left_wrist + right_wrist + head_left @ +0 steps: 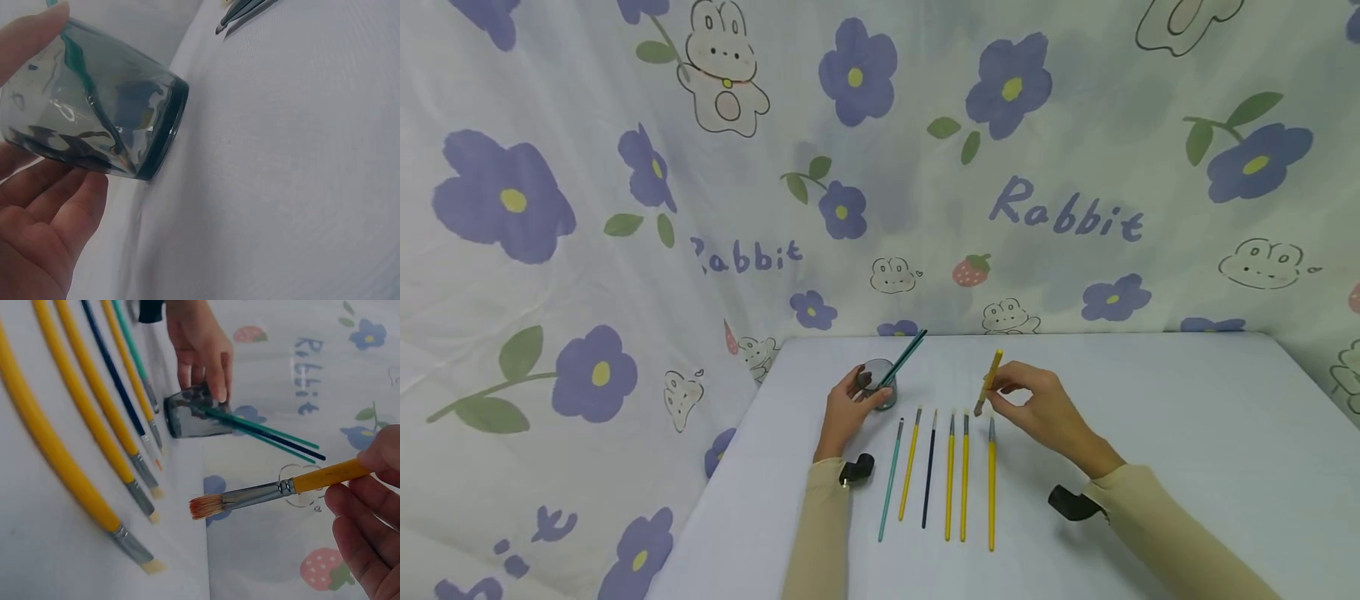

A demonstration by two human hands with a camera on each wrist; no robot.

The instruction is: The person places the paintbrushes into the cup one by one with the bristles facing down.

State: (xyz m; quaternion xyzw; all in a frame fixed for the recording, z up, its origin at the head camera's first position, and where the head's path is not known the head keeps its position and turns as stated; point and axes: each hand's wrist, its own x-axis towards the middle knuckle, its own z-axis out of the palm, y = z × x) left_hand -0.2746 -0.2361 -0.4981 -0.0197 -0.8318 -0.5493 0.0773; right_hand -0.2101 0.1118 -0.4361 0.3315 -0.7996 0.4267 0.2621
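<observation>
With thumb and fingers, my left hand (848,417) grips a tinted see-through cup (131,106) by its side, and the cup leans. Three thin brushes, two teal and one dark blue, stick out of it, their handles (269,434) up and slanting right in the head view. My right hand (1037,408) pinches a yellow-handled paintbrush (256,495) above the table, its reddish-stained flat bristles pointing down. Between the hands lies a row of brushes: a teal one (891,479), a dark blue one (929,467) and several yellow ones (992,492), bristles toward the back.
A white cloth covers the table (1210,433). Behind it and on the left hangs a curtain (925,167) printed with flowers and rabbits. Black wrist cameras (1075,503) are worn on both sleeves.
</observation>
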